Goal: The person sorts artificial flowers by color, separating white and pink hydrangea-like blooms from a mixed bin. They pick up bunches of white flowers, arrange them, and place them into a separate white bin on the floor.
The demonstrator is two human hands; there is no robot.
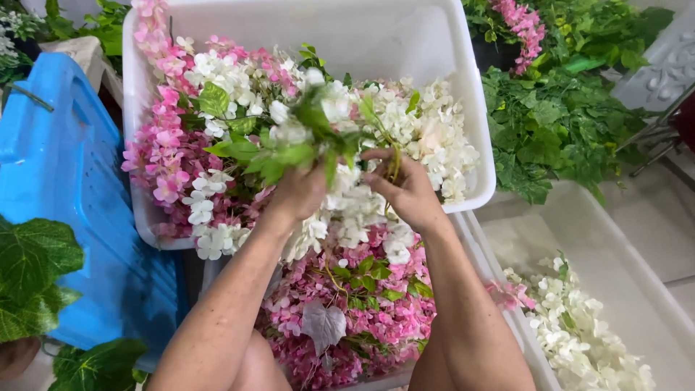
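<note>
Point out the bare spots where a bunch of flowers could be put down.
The right tub has bare white floor above its white blossoms. The upper tub shows bare wall only at the top. The blue crate is bare. Crowded: under the left hand and right hand, in the pink-flower tub.

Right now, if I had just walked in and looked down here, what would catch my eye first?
Most likely the two bare hands in the middle: the left hand and right hand hold up a flower sprig of white blossoms and green leaves. Behind it, a white tub brims with pink and white flowers. A bright blue crate stands at the left.
</note>
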